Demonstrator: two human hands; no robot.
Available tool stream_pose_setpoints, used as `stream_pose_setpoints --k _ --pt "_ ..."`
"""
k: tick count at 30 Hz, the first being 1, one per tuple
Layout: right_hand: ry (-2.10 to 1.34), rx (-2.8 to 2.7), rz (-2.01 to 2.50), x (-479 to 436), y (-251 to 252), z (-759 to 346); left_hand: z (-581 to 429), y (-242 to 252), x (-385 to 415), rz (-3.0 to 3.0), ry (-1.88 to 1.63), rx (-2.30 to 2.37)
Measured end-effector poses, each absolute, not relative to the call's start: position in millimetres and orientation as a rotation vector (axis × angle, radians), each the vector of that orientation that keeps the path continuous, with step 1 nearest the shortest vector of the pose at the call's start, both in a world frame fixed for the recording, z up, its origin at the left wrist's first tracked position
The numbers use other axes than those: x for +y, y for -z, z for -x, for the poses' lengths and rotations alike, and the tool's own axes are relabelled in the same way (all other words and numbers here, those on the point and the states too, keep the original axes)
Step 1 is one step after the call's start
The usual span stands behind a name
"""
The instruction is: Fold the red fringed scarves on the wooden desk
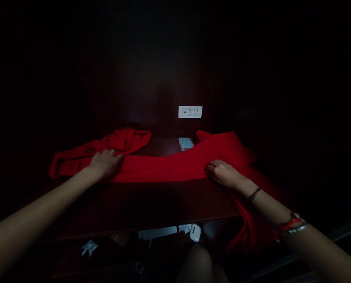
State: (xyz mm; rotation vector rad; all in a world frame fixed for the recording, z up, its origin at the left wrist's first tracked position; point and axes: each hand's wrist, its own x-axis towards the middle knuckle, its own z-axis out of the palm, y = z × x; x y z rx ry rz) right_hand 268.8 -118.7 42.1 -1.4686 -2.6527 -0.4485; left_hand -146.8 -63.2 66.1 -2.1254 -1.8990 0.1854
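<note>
A long red scarf-like cloth (163,167) stretches across a dark wooden desk top. Its left part is bunched up in wrinkles, and its right part spreads wide and hangs over the front edge. My left hand (106,163) lies on the cloth near the bunched part, fingers stretched out and palm down. At the cloth's front edge on the right, my right hand (221,172) has its fingers curled on the fabric. A dark band and a red and silver bracelet are on my right wrist and forearm.
A white wall socket (190,112) sits on the dark panel behind. A small pale blue item (186,144), blurred out, lies behind the cloth. Below the desk edge are a white earbud case (195,232), white paper (158,233) and my knee (197,263). The surroundings are very dark.
</note>
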Motion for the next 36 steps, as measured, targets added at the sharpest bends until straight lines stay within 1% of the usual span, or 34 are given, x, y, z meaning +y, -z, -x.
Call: stream_pose_setpoints --k 2,4,6,10,12,14,16,18,20,25,28,30,33,35,36 --pt "0.43 -2.683 1.347 -120 -41 -248 127 -58 -61 2.5 -0.172 -1.516" --pt "0.407 -2.692 1.264 -119 -36 -225 115 -47 -60 2.741 -0.215 -1.28" --pt "0.387 -2.689 1.242 -115 -31 -203 110 -38 -60 2.8 -0.182 -1.22" --pt "0.339 -2.732 1.295 -100 -29 -179 111 -33 -56 2.814 0.085 -1.186" --pt "0.266 -2.743 1.317 -93 -32 -180 115 -34 -52 2.887 0.201 -1.151" --pt "0.134 -2.746 1.286 -88 -37 -185 123 -35 -47 2.91 0.24 -1.165" --pt "0.001 -2.732 1.225 -86 -42 -191 134 -35 -43 2.853 0.168 -1.238" --pt "-0.025 -2.695 1.198 -84 -45 -193 147 -35 -42 2.753 0.052 -1.298" --pt "0.074 -2.693 1.218 -83 -44 -190 159 -35 -44 2.632 -0.024 -1.336" --pt "0.486 -2.783 1.344 -78 -30 -176 181 -36 -50 2.29 -0.137 -1.526" --pt "0.522 -2.708 1.405 -74 -30 -176 192 -41 -52 2.222 -0.2 -1.637" --pt "0.486 -2.549 1.413 -72 -39 -180 197 -51 -53 2.177 -0.168 -1.631" --pt "0.472 -2.26 1.314 -72 -59 -190 199 -76 -58 2.004 0.057 -1.585" --pt "0.453 -2.225 1.216 -76 -68 -196 199 -90 -66 1.932 0.15 -1.595" --pt "0.43 -2.285 1.169 -79 -69 -199 198 -93 -72 1.961 0.11 -1.62"
